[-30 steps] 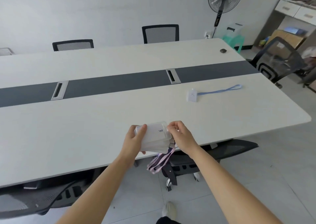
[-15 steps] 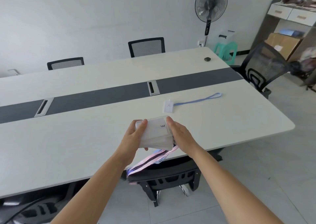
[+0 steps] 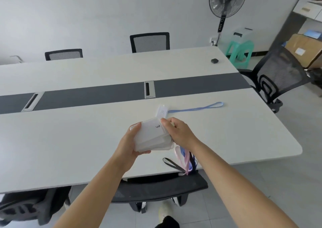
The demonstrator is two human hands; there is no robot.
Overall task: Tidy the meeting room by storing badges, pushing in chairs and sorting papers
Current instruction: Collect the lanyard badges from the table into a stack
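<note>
Gripping badge stack near table edge

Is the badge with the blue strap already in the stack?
No, the badge lies alone on the table, just beyond the held stack.

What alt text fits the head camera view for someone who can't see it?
The left hand and right hand hold a stack of white badges above a white meeting table, lanyards trailing below. Another badge with a blue lanyard lies on the table just beyond.
</note>
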